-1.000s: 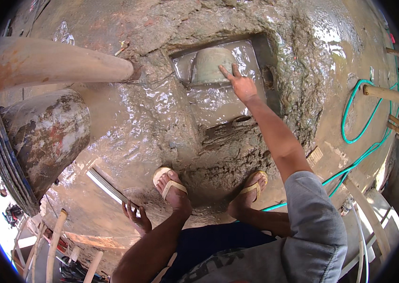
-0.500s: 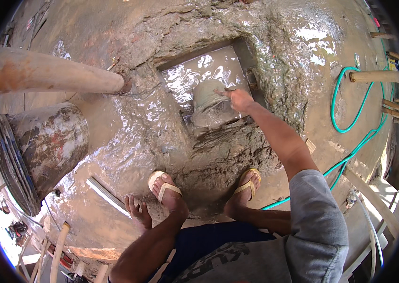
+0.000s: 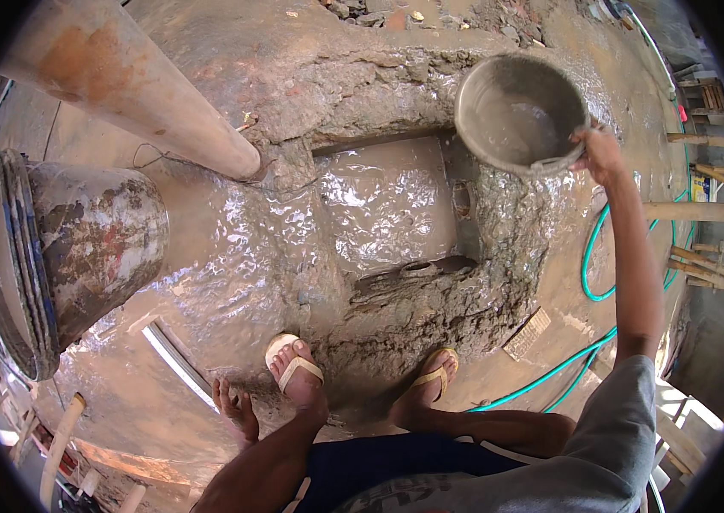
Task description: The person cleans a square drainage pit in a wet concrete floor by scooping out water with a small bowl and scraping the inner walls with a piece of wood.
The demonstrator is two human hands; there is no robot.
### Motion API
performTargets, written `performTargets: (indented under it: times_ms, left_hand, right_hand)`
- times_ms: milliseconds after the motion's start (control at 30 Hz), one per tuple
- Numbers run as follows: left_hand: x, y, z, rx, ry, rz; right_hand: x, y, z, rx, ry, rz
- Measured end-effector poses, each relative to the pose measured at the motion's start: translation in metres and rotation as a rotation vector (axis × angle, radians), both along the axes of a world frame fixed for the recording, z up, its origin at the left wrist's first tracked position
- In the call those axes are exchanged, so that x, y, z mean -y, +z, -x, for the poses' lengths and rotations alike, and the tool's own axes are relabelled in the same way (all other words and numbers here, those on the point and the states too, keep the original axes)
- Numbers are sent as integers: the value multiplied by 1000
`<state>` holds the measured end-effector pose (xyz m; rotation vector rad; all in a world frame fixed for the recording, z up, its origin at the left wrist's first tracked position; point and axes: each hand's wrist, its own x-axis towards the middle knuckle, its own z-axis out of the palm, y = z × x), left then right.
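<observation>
My right hand grips the rim of a muddy grey bucket, holding it tilted at the upper right of the rectangular pit. The bucket has some murky liquid at its bottom. The pit holds muddy water between rough, wet edges, with round openings in its right and near sides. My left hand is low, fingers apart and empty, near the end of a pale straight strip on the muddy ground. My sandaled feet stand on the near side of the pit.
A large pale post rises at upper left, beside a mud-crusted drum lying left of the pit. A green hose snakes along the right, among wooden poles. More poles stand at lower left; rubble lies at the top.
The bucket was low in the pit under my right hand; it has come up and out to the upper right, its mouth now showing. My left hand stays low near the strip.
</observation>
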<state>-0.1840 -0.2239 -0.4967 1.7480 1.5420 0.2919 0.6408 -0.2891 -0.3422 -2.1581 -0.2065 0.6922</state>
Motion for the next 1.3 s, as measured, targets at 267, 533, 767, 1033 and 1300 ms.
performTargets:
  times_ms: [267, 533, 767, 1033, 1300]
  left_hand:
    - [3, 3, -12, 6, -4, -4]
    - [22, 22, 13, -13, 54, 29]
    - [17, 15, 19, -14, 54, -63]
    - [-19, 31, -12, -90, -4, -46]
    - [-25, 39, -28, -162, -32, 8]
  right_hand:
    - [-178, 41, -81, 866, 280, 714]
    - [-231, 76, -90, 1588, 314, 804]
    - [-192, 118, -45, 1667, 403, 646]
    - [-38, -72, 91, 984, 609, 173]
    - [-10, -255, 190, 553, 549, 639]
